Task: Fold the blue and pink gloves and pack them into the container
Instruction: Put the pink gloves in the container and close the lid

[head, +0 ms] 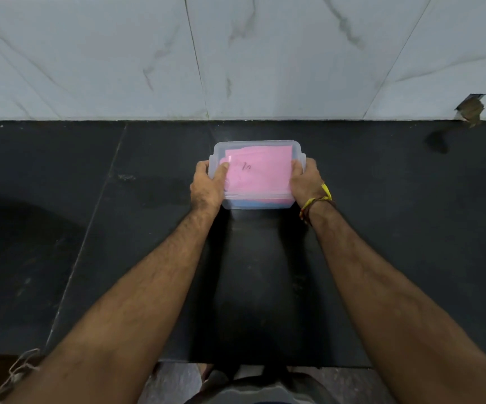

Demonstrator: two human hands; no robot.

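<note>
Black stone counter (119,258) under marbled wall. Clear container (257,174) sits on it, near wall edge. Pink glove (257,173) folded flat inside, on top; blue glove (243,202) beneath, showing through near wall of container. Left hand (208,185) grips container's left end, thumb over rim; right hand (305,180) grips right end. Advice: press corners flat, keep container level.

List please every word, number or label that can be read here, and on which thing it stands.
Dark handwritten mark on the pink glove inside the clear container, or on its lid: too small and blurred to read.
No other text is visible.
</note>
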